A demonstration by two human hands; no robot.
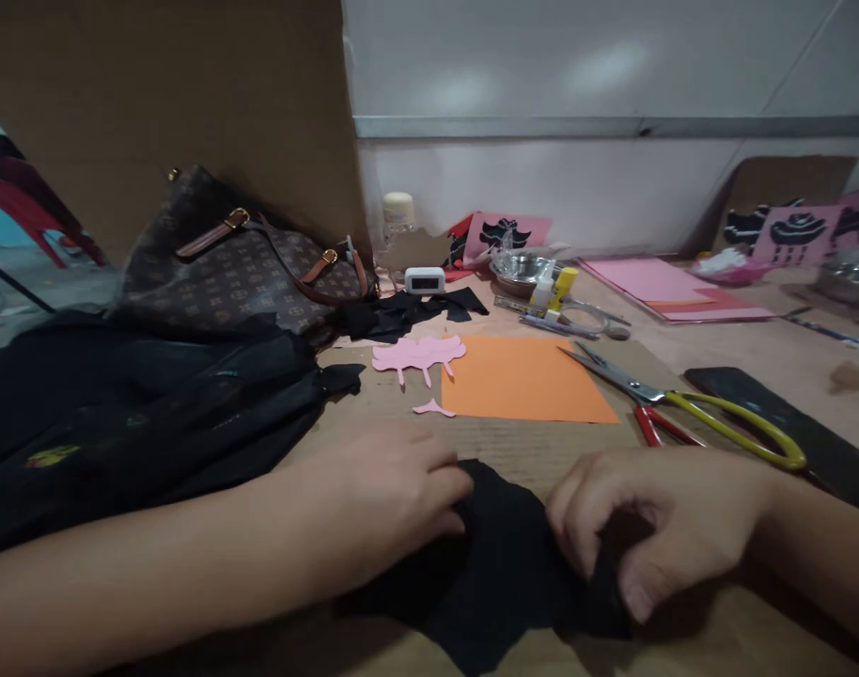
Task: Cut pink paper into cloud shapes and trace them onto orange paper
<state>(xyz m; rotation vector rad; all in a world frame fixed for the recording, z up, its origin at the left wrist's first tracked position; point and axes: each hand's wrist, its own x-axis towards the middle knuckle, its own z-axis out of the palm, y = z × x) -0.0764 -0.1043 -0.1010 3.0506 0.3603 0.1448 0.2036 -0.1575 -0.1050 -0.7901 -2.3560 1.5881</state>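
A piece of black cloth (500, 564) with an uneven edge lies at the front of the table. My left hand (394, 498) is closed on its upper left part, fingers curled together. At its right side my right hand (655, 527) pinches the cloth between thumb and fingers. Beyond my hands rest an orange sheet (528, 381), a pink cut-out shape (419, 355) touching its left edge, and a small pink piece (434, 408). Scissors (641, 390) with one yellow and one red handle lie partly open over the sheet's right edge.
Black fabric (140, 423) and a brown patterned handbag (239, 254) take up the left. At the back are black scraps (415, 312), a white digital device (425, 280), a metal bowl (524, 271) and a glue stick (562, 287). A dark flat object (774, 423) lies right.
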